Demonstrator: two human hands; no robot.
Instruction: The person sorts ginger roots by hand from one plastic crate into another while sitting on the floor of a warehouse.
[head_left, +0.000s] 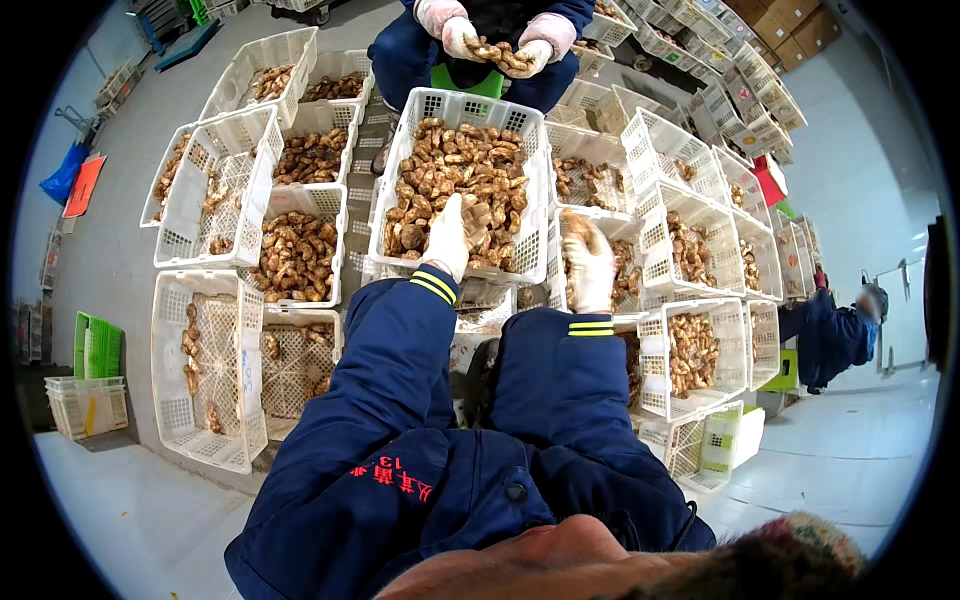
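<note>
Brown knobbly mushrooms fill much of a white plastic crate in front of me. My left hand, in a pale glove, reaches over the crate's near edge among the mushrooms; whether its fingers hold one, I cannot tell. To the right, my right hand, also gloved and slightly blurred, is over a second white crate that has more mushrooms in it. Its curled fingers are near a brownish shape, and I cannot tell if they grip it.
Across the main crate a co-worker sits holding mushrooms in gloved hands. White crates with mushrooms stand on the left and right. Green crates are at far left. Another person is at far right.
</note>
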